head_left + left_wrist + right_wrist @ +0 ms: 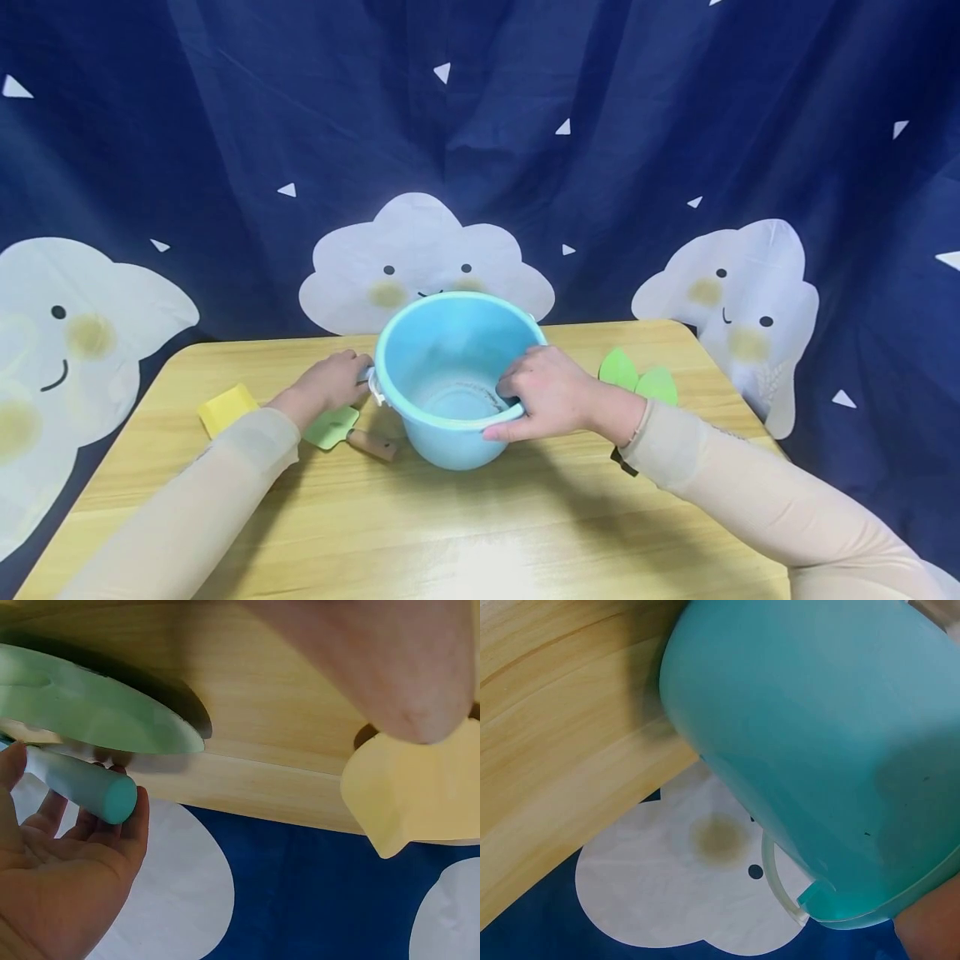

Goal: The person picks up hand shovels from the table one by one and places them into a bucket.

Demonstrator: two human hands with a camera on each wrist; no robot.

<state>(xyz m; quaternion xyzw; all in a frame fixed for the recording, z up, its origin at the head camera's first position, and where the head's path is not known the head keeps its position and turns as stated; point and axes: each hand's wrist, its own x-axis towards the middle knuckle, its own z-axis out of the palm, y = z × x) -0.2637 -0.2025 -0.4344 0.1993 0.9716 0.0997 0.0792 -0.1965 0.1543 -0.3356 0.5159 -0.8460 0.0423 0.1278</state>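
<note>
A light blue bucket (435,442) is tipped with its mouth toward me, over the middle of the wooden table. My right hand (551,392) grips its near right rim, thumb outside and fingers inside. In the right wrist view the bucket's side (802,750) fills much of the picture. At the bucket's left, beside the white handle joint (377,386), my left hand (75,870) holds a light blue cylindrical grip (82,782) with a teal end. What the grip belongs to is hidden. A green trowel (327,428) with a wooden handle lies below the left hand.
A yellow scoop-like piece (227,408) lies at the table's left, partly behind my left forearm. Two green leaf-shaped pieces (618,368) lie right of the bucket, beyond my right wrist. A dark blue curtain (510,167) with white clouds hangs behind the table's far edge.
</note>
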